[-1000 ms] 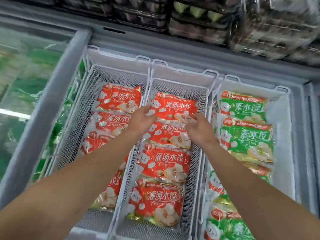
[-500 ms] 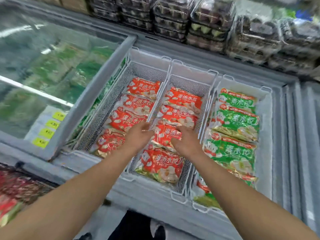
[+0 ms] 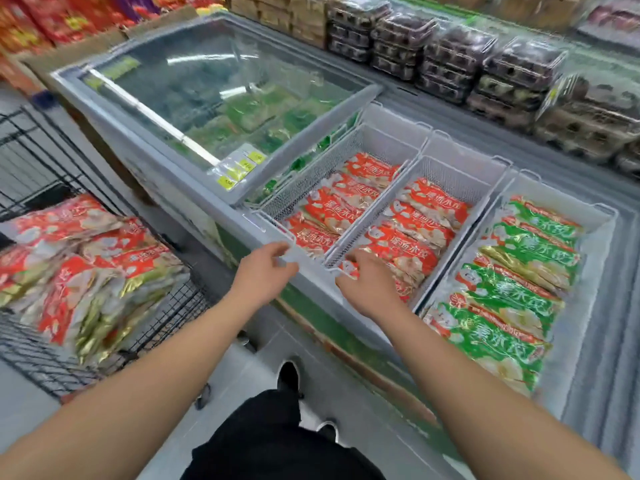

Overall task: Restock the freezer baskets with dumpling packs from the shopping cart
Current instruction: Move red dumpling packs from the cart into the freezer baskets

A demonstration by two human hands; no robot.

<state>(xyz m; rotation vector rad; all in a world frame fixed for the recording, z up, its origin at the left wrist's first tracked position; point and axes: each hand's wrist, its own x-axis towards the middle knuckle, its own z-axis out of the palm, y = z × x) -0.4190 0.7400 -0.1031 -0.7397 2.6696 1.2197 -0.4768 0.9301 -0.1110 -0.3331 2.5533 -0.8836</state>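
— What is seen at the far left?

— A black wire shopping cart is seen there, loaded with red-and-gold plastic dumpling packs heaped in its bed. Just beside it, a grey chest freezer is found, its sliding glass lid shut over the left part.

— And the hands?

— The left hand is held at the near rim of the left white mesh basket, fingers loosely curled; whether the rim is actually gripped cannot be told. The right hand is laid at the near end of the middle white mesh basket, fingers bent onto a red pack — a firm grip cannot be confirmed through the blur.

— Further right?

— Both baskets are filled with rows of red packs; a third white basket is stocked with green-and-gold dumpling packs.
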